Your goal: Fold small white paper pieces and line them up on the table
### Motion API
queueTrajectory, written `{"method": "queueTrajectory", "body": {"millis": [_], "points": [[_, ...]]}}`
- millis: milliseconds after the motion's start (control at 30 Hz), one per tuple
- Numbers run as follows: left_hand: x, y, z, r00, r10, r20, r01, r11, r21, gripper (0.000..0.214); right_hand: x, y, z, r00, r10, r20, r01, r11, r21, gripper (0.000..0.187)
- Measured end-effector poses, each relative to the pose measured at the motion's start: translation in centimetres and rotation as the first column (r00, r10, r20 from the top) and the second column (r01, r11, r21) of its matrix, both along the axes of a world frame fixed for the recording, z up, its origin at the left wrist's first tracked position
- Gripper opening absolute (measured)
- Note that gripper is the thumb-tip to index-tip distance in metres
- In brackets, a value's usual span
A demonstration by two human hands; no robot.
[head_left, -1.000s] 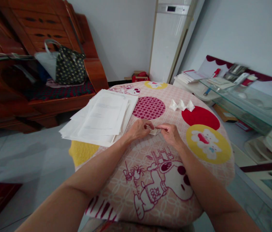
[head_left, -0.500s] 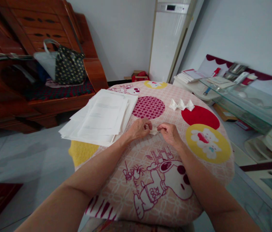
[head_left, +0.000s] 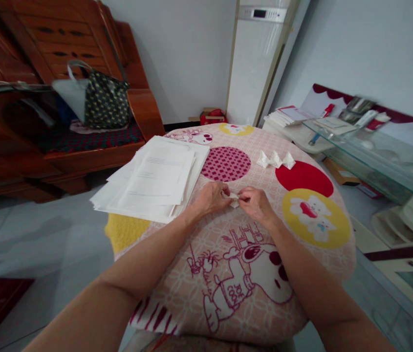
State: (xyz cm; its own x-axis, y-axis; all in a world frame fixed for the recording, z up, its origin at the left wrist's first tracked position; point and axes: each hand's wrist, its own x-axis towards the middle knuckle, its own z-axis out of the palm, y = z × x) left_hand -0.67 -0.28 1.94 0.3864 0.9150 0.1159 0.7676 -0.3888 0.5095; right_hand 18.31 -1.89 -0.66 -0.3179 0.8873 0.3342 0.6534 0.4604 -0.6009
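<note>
My left hand (head_left: 211,197) and my right hand (head_left: 255,203) meet over the middle of a round table (head_left: 177,313) with a pink cartoon cloth. Both pinch a small folded piece of white paper (head_left: 233,198) between their fingertips; most of it is hidden by the fingers. A stack of white paper sheets (head_left: 155,181) lies to the left of my left hand. Three small folded white paper shapes (head_left: 275,159) sit in a row farther back on the cloth.
A wooden bench (head_left: 92,132) with a patterned bag (head_left: 105,100) stands at the left. A tall white appliance (head_left: 255,58) is behind the table. A glass shelf (head_left: 375,151) with papers and small items runs along the right. The floor is grey tile.
My hands have drawn closer together on the small paper, and my right hand's fingers have shifted slightly left. Nothing else has moved.
</note>
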Motion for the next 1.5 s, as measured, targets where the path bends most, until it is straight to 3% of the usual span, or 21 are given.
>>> {"method": "queueTrajectory", "body": {"millis": [233, 633, 900, 1400, 1500], "points": [[0.2, -0.2, -0.3, 0.996, -0.050, -0.069, 0.049, 0.999, -0.018, 0.026, -0.1, -0.3, 0.5, 0.999, -0.045, 0.003, 0.045, 0.999, -0.027, 0.018], [-0.3, 0.3, -0.6, 0.999, -0.047, 0.005, 0.047, 0.998, -0.037, 0.026, 0.1, -0.1, 0.1, 0.992, -0.124, 0.019, 0.124, 0.992, -0.026, 0.014], [-0.3, 0.3, -0.8, 0.998, -0.059, -0.007, 0.059, 0.998, -0.016, 0.029, 0.3, -0.1, 0.2, 0.999, -0.034, 0.018, 0.034, 0.999, -0.024, 0.016], [0.7, -0.1, -1.0, 0.994, 0.078, 0.079, -0.076, 0.997, -0.029, 0.033, 0.1, -0.5, 0.4, 0.999, -0.029, -0.023, 0.028, 0.999, -0.033, 0.016], [0.7, 0.0, -1.1, 0.995, 0.067, 0.075, -0.065, 0.997, -0.028, 0.035, -0.1, -0.6, 0.6, 0.998, -0.052, -0.041, 0.050, 0.997, -0.053, 0.025]]}}
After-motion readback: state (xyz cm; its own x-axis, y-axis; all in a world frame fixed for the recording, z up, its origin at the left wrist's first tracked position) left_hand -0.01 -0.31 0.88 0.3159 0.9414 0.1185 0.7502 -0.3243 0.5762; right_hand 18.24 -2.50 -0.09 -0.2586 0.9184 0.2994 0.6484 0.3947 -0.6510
